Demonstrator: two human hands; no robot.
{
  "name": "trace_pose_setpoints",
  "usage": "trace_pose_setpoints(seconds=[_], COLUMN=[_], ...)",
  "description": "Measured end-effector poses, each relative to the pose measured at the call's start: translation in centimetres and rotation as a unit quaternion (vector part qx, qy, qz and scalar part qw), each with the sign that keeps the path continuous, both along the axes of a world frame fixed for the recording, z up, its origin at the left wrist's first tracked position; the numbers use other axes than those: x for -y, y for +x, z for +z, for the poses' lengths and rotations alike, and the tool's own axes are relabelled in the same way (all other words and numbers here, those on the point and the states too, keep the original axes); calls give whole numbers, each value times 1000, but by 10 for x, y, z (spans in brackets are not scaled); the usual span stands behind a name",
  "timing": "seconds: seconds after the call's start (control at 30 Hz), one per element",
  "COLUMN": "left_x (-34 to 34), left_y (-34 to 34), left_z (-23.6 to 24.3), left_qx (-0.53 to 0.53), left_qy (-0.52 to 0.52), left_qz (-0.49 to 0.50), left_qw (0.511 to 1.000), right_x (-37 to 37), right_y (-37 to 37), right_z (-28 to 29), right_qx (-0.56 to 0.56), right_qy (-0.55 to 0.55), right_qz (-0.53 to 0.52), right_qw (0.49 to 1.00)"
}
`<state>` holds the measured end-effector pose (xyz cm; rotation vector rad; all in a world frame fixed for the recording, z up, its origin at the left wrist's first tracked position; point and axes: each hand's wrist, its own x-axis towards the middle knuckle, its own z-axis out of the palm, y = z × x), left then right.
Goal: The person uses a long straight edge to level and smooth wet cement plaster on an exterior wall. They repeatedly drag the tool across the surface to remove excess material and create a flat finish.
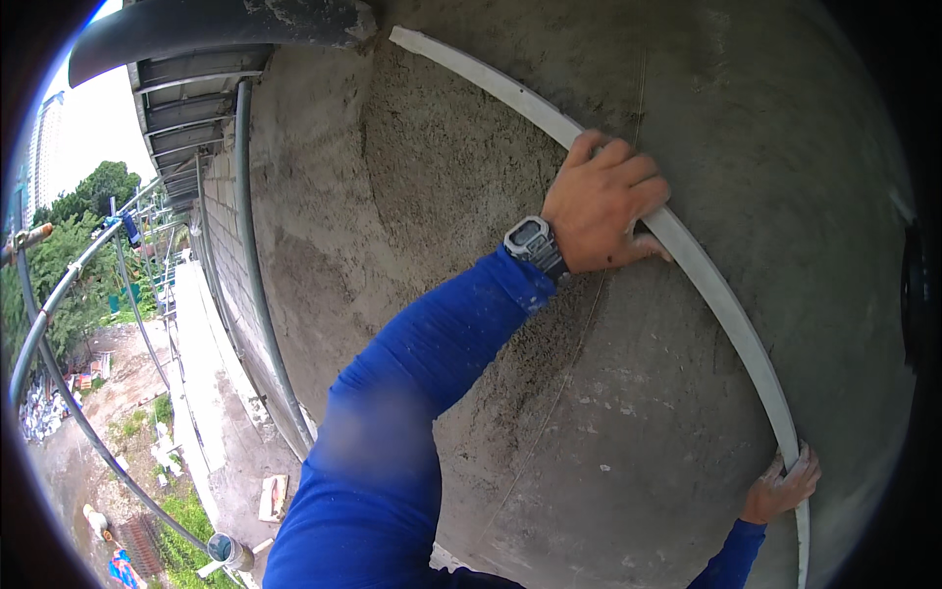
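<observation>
A long pale straightedge (724, 296) lies against a grey plastered wall (834, 245), running from upper middle to lower right. My left hand (606, 201), with a grey watch (531, 239) at the wrist, is closed over its upper half. Lower right, my right hand (783, 488) grips the straightedge near its lower visible end. To the left of the bar, under my left arm, the plaster (461, 147) looks rough and dark. On the bar's right side the surface appears smoother. A thin line crosses the wall below my left hand.
A dark pipe (216, 25) juts across the upper left. Metal scaffold tubes (74, 265) and a vertical pole (257, 265) stand at the left. A bucket (226, 550) sits at lower left, near a narrow ledge (235, 471). Far below lies ground with plants and debris.
</observation>
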<state>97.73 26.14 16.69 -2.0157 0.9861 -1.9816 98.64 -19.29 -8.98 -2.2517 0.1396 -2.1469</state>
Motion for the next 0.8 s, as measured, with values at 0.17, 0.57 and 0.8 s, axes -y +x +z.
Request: trace_pose_setpoints(seconds=[0.17,0.57,0.8], left_x=[-70,-110,-62], left_y=[2,4,-8], left_z=[47,-131,-240], left_qx=[62,-4,-90], left_qy=[9,-58,-94], left_qz=[72,77,75], left_qw=[995,995,989], right_x=[-89,-81,-48], right_y=[10,7,-11], right_z=[46,-85,-127], right_qx=[10,-21,-6], right_qy=[22,-44,-95], right_qz=[8,32,49], right_qw=[1000,998,994])
